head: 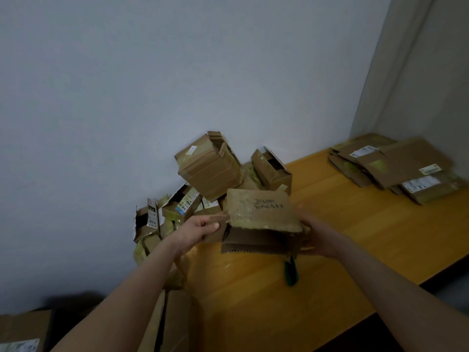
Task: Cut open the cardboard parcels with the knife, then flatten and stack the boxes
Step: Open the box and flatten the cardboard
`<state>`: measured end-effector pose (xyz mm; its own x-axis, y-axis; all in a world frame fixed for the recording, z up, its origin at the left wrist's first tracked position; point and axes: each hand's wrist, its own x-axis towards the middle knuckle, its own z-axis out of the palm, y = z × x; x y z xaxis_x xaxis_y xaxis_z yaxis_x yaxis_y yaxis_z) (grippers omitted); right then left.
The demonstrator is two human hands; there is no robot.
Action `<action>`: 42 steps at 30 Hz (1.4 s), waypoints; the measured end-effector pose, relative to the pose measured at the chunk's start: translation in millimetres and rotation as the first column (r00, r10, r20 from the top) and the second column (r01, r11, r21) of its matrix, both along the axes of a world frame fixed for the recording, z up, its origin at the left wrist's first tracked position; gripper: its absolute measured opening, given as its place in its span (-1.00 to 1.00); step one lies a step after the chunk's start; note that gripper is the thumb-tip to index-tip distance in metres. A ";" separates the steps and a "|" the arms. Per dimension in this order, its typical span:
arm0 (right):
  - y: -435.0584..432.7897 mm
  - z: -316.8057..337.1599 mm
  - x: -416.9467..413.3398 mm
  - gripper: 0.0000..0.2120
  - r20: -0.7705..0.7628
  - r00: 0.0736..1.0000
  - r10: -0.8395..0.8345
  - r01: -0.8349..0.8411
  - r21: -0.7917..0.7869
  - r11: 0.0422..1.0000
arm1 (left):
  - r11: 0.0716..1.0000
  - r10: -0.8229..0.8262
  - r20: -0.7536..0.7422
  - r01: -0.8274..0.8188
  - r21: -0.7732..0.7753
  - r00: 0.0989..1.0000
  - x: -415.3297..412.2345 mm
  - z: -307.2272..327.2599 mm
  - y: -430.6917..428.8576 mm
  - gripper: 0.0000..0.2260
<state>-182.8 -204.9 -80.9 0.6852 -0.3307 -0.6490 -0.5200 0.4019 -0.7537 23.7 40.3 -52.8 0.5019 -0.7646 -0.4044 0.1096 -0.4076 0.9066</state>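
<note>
Here's the box (264,214) held above mid-bench: left hand (203,226) fingers pinch its nine o'clock flap, right hand (316,237) grips the three o'clock edge, fingers seemingly curled behind. Danger: the knife (291,271) lies just beneath at five o'clock, and flattening downward could catch it

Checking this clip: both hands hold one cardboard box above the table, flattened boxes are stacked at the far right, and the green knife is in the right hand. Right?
Not quite. In the head view the green knife lies on the table, below the box; the right hand and left hand grip only the box. The rest holds.
</note>
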 end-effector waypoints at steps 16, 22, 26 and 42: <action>24.4 -10.3 10.1 -0.47 0.183 0.980 0.079 0.012 -0.451 0.893 | 0.906 0.423 -0.040 -0.421 0.053 0.905 -20.4 0.8 -39.6 -0.58; 8.7 -6.0 15.1 -0.25 0.172 0.983 -0.068 0.061 0.045 0.997 | 0.934 0.358 0.295 -0.339 -0.114 0.886 -20.3 -4.5 -36.6 -0.89; 12.5 1.1 24.5 -0.12 0.092 0.995 -0.038 0.042 -0.036 0.998 | 0.977 0.199 0.454 -0.209 -0.027 0.869 -23.2 -4.3 -36.3 -0.81; 10.7 3.2 35.2 -0.74 0.096 0.964 -0.249 0.264 -0.480 0.836 | 1.000 0.013 0.498 0.002 -0.028 0.867 -27.7 -5.1 -27.0 -0.84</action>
